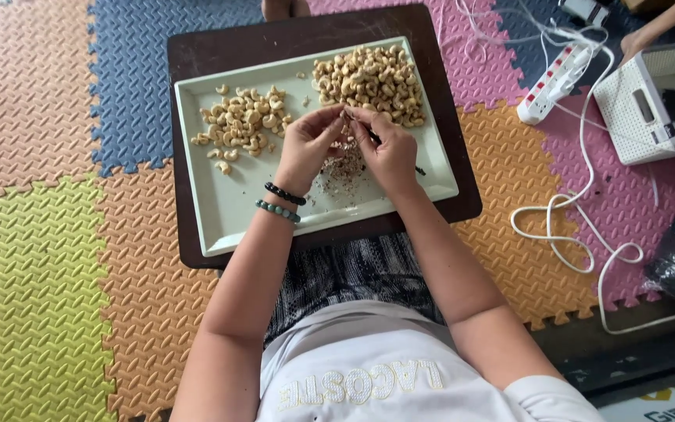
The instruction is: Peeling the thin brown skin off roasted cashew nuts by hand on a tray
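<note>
Both hands meet over the middle of a pale tray (220, 211) on a dark tabletop (197, 55). The left hand (306, 148) pinches a cashew (345, 119) in its grip; the right hand (388, 152) closes on a thin dark tool (375, 139) (tip against the nut). Shell scraps (341, 168) lie beneath, a small cashew pile (244, 121) far left, a larger pile (369, 74) far right.

Two bare forearms, left wrist (281, 202) with two bead bracelets, one black (285, 194), one grey-green (277, 210), right wrist bare, white short-sleeved shirt (369, 367) with pale raised lettering across the chest, black-and-white patterned trousers (353, 270) over the lap
</note>
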